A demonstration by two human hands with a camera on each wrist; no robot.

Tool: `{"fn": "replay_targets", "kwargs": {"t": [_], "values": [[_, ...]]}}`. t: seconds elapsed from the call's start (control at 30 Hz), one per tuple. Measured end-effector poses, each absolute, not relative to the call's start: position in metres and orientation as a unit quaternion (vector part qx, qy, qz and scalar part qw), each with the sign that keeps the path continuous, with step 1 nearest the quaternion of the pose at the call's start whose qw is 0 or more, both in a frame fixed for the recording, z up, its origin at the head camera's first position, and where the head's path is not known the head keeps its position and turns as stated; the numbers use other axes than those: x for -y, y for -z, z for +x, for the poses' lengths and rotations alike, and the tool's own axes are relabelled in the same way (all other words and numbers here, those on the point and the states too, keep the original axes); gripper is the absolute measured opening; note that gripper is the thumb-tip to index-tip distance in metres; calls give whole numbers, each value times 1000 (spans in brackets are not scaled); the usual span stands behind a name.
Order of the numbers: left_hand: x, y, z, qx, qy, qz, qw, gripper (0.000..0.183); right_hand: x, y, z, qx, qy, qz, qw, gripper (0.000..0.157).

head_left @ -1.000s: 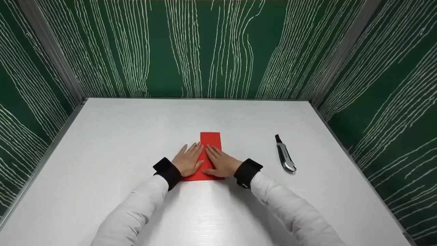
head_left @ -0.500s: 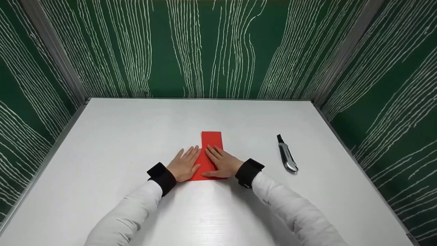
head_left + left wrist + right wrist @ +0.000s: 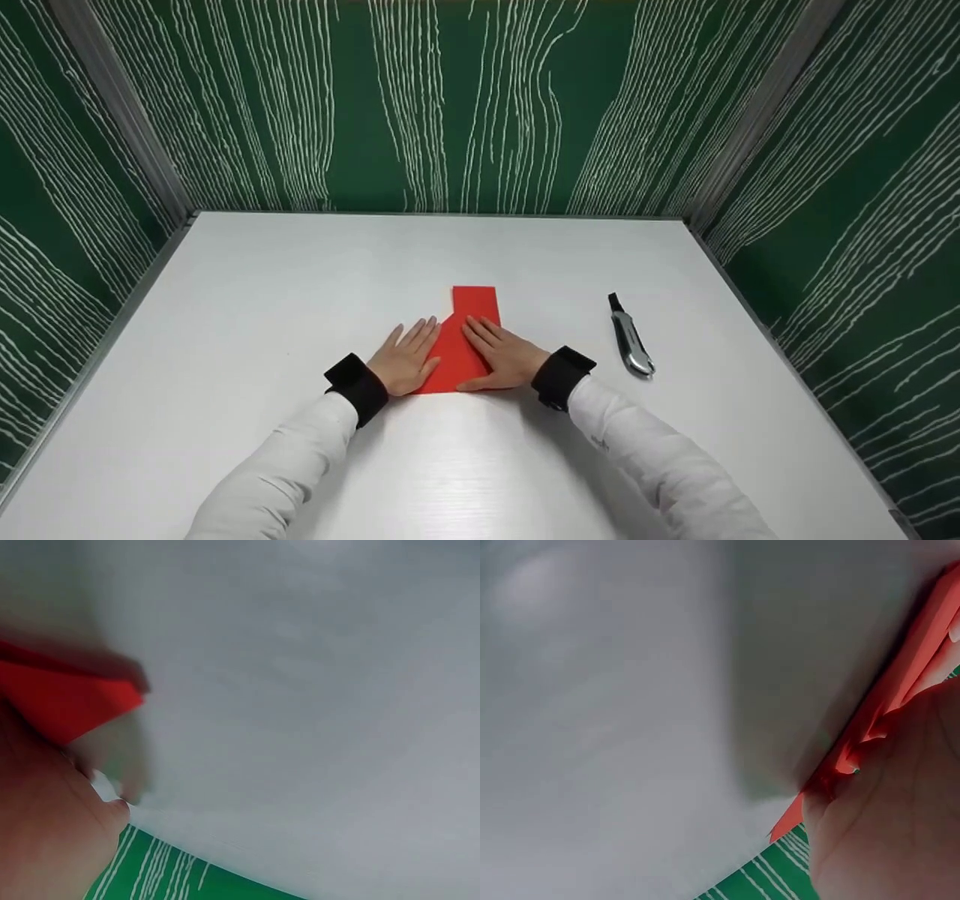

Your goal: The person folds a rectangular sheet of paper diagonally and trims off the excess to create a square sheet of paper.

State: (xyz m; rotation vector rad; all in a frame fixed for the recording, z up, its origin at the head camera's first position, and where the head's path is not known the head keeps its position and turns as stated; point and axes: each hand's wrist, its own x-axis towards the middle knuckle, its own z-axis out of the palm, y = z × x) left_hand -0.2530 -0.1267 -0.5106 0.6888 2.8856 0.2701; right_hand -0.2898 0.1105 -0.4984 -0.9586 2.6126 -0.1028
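Observation:
A folded sheet of red paper (image 3: 455, 352) lies at the middle of the table, a narrow strip pointing away and a slanted edge on its left. My left hand (image 3: 405, 361) rests with fingers spread along that slanted side, its thumb on the paper. Across the right part of the sheet, my right hand (image 3: 506, 360) presses with straight fingers. In the left wrist view, a pointed corner of the red paper (image 3: 82, 701) shows beside the hand (image 3: 49, 821). The right wrist view has the layered paper edge (image 3: 907, 679) along the fingers of the hand (image 3: 900, 802).
A grey and black utility knife (image 3: 632, 343) lies on the white table (image 3: 300, 277), right of the right hand. Green panels (image 3: 367, 172) with white wavy lines rise at the table's back and sides.
The red paper has shifted a little to the right, together with my right hand. My left hand has slid slightly left, so more of the slanted edge shows.

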Motion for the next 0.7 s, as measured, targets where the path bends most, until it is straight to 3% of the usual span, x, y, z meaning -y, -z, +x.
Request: {"fn": "replay_targets", "kwargs": {"t": [0.7], "values": [[126, 511, -252, -963, -109, 232, 79, 63, -195, 497, -293, -920, 125, -335, 162, 108]]}}
